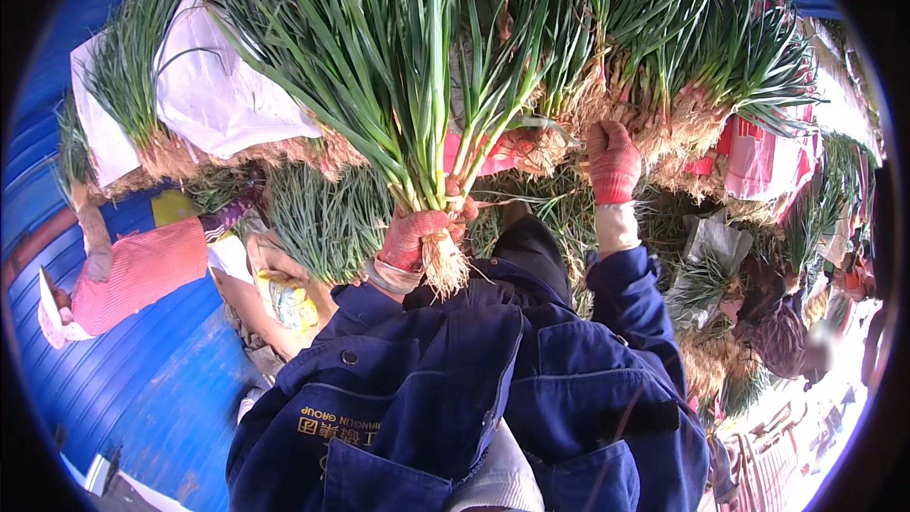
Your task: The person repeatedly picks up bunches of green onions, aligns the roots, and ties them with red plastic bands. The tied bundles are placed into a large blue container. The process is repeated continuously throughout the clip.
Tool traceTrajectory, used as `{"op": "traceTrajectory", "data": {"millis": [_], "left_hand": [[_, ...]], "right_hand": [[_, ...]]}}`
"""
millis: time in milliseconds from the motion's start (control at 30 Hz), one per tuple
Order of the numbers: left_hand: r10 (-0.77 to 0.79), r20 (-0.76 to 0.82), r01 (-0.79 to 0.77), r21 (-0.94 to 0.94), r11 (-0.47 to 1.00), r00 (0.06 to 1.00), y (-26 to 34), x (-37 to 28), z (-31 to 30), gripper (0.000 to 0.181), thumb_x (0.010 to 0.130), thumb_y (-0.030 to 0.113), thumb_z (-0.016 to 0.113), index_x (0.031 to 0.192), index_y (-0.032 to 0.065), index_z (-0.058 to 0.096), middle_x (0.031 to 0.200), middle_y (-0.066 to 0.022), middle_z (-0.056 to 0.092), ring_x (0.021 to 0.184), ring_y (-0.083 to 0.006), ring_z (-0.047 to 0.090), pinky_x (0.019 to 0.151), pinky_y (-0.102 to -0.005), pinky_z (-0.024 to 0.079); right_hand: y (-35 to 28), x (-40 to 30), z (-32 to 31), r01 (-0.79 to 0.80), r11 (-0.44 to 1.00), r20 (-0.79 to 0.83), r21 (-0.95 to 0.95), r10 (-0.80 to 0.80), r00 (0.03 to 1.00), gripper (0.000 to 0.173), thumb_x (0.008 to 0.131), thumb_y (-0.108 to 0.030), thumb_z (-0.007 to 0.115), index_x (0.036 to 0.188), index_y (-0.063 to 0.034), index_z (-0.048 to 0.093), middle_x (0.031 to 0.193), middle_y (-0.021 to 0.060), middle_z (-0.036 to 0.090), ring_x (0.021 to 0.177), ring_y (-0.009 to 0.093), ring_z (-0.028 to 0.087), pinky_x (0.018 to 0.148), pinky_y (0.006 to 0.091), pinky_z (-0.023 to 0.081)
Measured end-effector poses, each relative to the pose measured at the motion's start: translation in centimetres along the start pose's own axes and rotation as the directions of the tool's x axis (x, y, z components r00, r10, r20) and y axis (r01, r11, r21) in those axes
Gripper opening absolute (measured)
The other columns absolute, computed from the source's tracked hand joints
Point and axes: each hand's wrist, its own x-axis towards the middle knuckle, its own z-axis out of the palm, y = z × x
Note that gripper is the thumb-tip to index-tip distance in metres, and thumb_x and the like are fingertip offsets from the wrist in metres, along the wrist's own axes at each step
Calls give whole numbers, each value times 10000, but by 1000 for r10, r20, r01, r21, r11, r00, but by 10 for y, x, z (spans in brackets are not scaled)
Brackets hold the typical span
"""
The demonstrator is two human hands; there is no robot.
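Note:
A bunch of long green leafy plants, like garlic or leek shoots [426, 135], stands upright in front of my chest. My left hand [419, 235], in a red knit glove, grips it near the base, with pale stringy roots [444, 267] hanging below the fingers. Off to the right, my red-gloved right hand [614, 160] is raised with its fingers curled, just in front of the rooty ends of the piled plants [597, 92]. A thin bent leaf [551, 123] reaches close to its fingertips. Whether those fingers pinch anything is unclear.
More rooted bunches [697, 114] lie across the pile ahead, over white plastic sheeting [220, 78] and red-and-white bags [771, 156]. Loose greens [323, 220] cover the ground below. At the left a person in a pink top [153, 259] works; another person [778, 334] is at the right.

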Motion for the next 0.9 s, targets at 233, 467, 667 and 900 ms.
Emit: {"op": "traceTrajectory", "data": {"millis": [233, 467, 667, 900], "left_hand": [[-32, -36, 34, 50, 998, 999, 5, -10, 9, 414, 716, 82, 668, 1114, 40, 564, 973, -189, 609, 846, -229, 621, 643, -260, 514], [4, -122, 10, 115, 993, 993, -1, -19, 1, 360, 718, 82, 670, 1064, 25, 592, 924, -152, 636, 774, -210, 630, 606, -250, 499], [-35, -94, 40, 59, 997, 995, -4, -23, -8, 402, 719, 81, 674, 1104, 29, 571, 925, -146, 632, 801, -214, 630, 621, -274, 514], [-69, -84, 84, 189, 978, 994, -9, -28, -14, 386, 703, 72, 671, 1078, 37, 585, 931, -148, 624, 850, -228, 626, 653, -301, 514]], "right_hand": [[-104, 3, 21, 155, 979, 249, 131, -184, 951, 389, 701, -198, 759, 1030, -36, 630, 948, 174, 666, 814, 354, 650, 707, 398, 529], [-43, 11, 57, 528, 848, 125, -42, -520, 845, 192, 860, -216, 649, 964, -58, 677, 812, 130, 674, 722, 260, 671, 623, 350, 545], [85, 10, -2, 348, 737, 754, -580, 322, 573, 372, 903, -409, 556, 1088, -108, 671, 1029, 129, 684, 951, 268, 658, 837, 419, 524], [-43, -18, 23, -179, 960, 462, 214, 61, 885, 245, 855, -200, 664, 1060, -65, 656, 856, 108, 693, 741, 241, 665, 668, 338, 518]]}}
